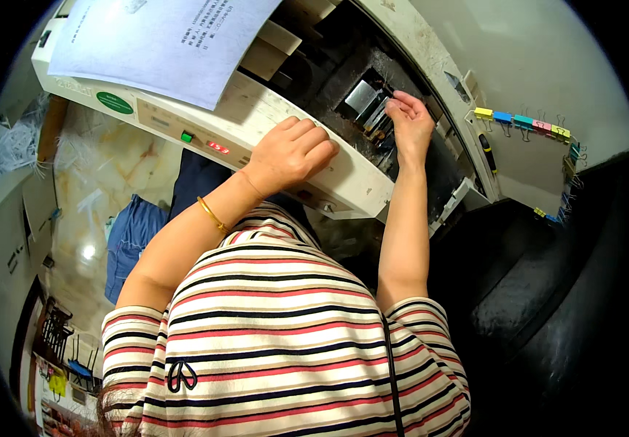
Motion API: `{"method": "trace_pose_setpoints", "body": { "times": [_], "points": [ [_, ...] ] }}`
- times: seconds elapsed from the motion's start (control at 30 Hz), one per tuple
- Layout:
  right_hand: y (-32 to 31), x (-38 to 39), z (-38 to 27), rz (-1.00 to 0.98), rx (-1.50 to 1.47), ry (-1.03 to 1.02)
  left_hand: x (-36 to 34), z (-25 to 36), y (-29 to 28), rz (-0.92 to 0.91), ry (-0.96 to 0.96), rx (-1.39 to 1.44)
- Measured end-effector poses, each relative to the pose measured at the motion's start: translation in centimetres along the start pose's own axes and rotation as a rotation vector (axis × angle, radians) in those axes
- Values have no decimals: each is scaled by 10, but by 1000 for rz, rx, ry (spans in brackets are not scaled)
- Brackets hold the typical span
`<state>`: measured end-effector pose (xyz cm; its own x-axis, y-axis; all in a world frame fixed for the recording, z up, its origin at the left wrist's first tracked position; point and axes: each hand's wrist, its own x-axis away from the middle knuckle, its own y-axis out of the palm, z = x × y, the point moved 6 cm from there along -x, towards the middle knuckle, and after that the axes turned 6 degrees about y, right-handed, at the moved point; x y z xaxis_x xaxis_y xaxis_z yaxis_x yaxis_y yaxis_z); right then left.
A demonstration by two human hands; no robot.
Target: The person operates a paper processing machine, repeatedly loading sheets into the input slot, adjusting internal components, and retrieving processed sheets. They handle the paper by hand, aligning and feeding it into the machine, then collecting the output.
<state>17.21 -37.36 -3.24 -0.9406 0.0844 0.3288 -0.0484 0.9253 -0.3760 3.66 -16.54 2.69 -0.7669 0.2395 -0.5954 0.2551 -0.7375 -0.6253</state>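
Note:
My left hand (292, 154) rests on the pale front casing of a long white machine (358, 186), its fingers curled into a loose fist with nothing visible in them. Over the machine's dark inner bay, my right hand (411, 125) has thumb and forefinger pinched together. Whatever small thing may be between them is too dark to make out. Just left of those fingertips is a shiny metal block (362, 97) in a blackened, grimy recess. Below it lie several metal parts, some brass-coloured.
A printed white sheet (161, 44) lies on the machine's left end. The front panel carries a green switch (187, 136) and a red lit display (218, 147). Coloured binder clips (522, 120) line a panel edge at right, near a black-and-yellow pen (487, 153). Blue cloth (134, 229) hangs below.

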Motion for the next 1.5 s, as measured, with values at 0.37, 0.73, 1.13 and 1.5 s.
{"method": "trace_pose_setpoints", "body": {
  "times": [0.37, 0.73, 1.13, 1.5],
  "points": [
    [4, -1, -11, -49, 219, 81, 4, 0, 0, 0, 58, -7],
    [1, 21, -8, -20, -340, 233, 4, -1, -4, -4, 83, 41],
    [0, 3, 3, -3, 396, 87, 6, -1, -2, -14, 80, 12],
    [9, 4, -5, -73, 86, 144, 6, -2, -2, -16, 91, 48]
  ]
}}
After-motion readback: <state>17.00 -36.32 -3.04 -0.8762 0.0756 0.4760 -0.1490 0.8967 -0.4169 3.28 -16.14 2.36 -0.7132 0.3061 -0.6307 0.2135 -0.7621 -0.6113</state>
